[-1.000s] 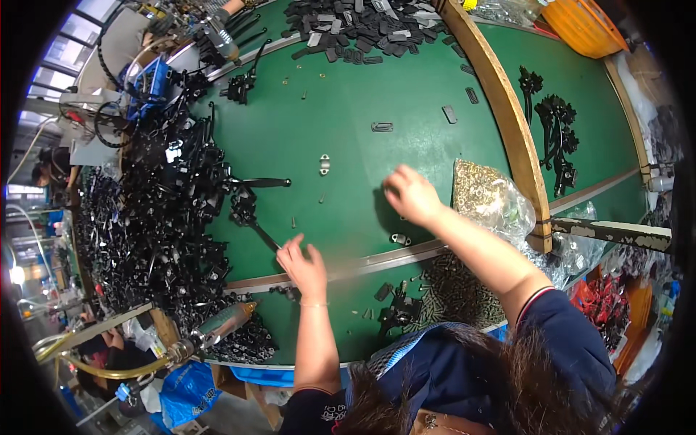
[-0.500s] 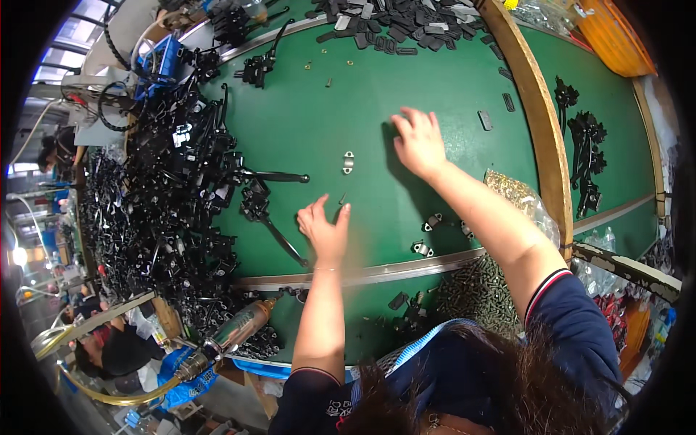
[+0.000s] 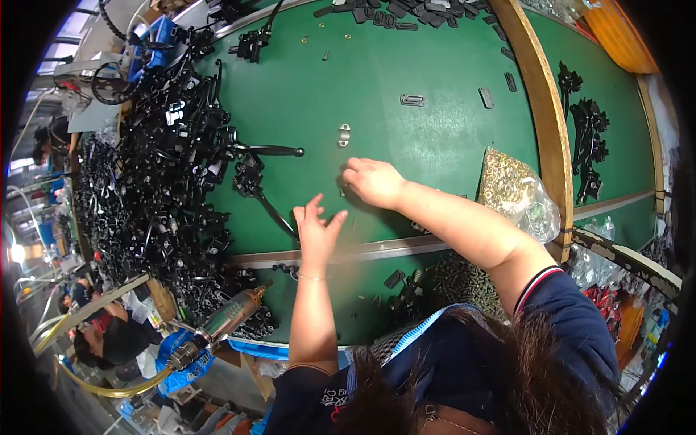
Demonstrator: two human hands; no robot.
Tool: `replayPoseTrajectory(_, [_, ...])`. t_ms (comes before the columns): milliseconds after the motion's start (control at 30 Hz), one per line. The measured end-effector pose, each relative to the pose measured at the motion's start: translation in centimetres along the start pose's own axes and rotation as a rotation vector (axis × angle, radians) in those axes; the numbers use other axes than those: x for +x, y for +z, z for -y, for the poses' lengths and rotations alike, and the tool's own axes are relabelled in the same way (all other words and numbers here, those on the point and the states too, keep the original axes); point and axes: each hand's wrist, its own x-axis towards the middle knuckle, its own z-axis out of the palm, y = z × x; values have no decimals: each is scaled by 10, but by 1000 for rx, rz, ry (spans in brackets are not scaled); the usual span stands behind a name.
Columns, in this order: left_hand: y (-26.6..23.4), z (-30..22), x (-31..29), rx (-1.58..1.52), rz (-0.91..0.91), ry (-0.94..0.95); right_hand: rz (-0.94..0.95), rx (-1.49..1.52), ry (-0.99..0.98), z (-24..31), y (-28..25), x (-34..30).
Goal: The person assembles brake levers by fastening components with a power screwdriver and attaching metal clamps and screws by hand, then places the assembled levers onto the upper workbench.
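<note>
Clamp of silvery metal, with a hole at each end, lies on the green bench top, just beyond the right hand. That hand is curled, palm down, its fingertips pointing left; whether it grips anything cannot be told. Small screw shows just by those fingertips, and contact is unclear. The left hand is open, thumb spread from its fingers, with nothing visible in its grasp. Beside it runs a black lever; a second lever points toward the clamp. Farther left spreads a heap of black parts. Near the right forearm sits a clear bag of brass-coloured pieces, next to a wooden rail. Nearer the body lie a pile of screws and a power driver, which slants at lower left.
</note>
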Motion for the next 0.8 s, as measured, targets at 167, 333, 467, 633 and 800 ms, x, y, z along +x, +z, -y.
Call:
replayPoseTrajectory(167, [3, -6, 0, 88, -21, -8, 69, 107, 188, 16, -17, -18])
replayPoseTrajectory(333, [22, -28, 23, 154, -60, -64, 188, 1256, 540, 18, -32, -58])
replayPoseTrajectory(467, [34, -17, 29, 211, -58, -8, 113, 1740, 648, 30, -35, -74])
replayPoseTrajectory(633, [33, -4, 14, 208, -113, 121, 31, 438, 445, 46, -17, -72])
replayPoseTrajectory(800, [19, 13, -19, 285, -148, 126, 195, 198, 254, 61, 11, -62])
